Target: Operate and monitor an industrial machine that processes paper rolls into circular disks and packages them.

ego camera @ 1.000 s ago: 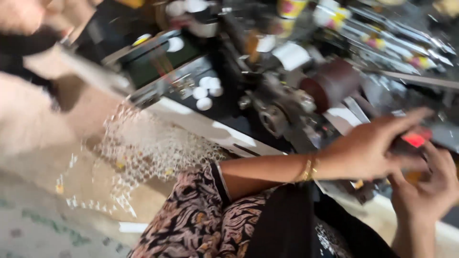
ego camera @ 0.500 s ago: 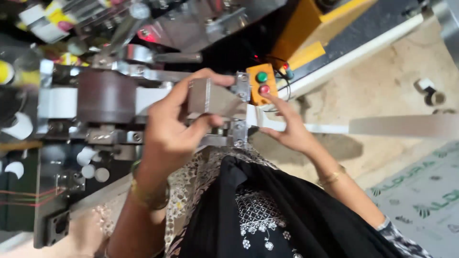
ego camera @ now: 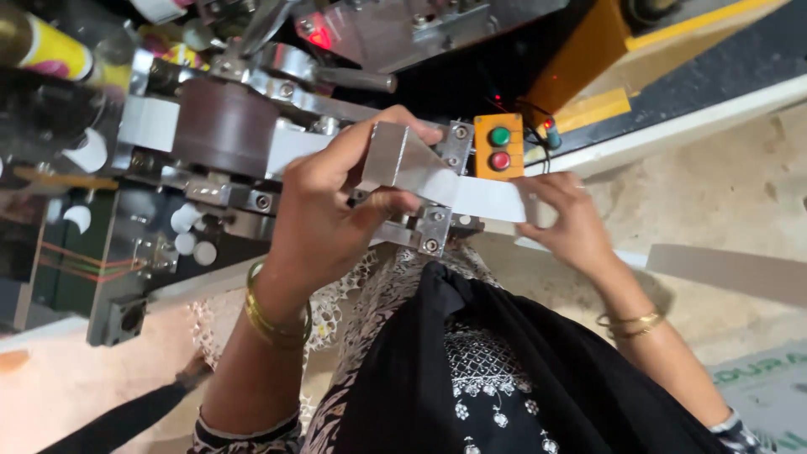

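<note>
At machine: left hand (ego camera: 324,223) grips metal guide (ego camera: 402,164); right hand (ego camera: 567,223) pinches white strip (ego camera: 492,199).

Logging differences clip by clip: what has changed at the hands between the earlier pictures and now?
A second ago the view swept sideways, both hands at its right edge. Now the left hand grips the metal guide block, and the right hand pinches the white strip, as half a second ago. The orange button box stays untouched.

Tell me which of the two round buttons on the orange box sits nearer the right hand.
The red button, the lower one; the green button sits above it, farther from the right hand.
</note>
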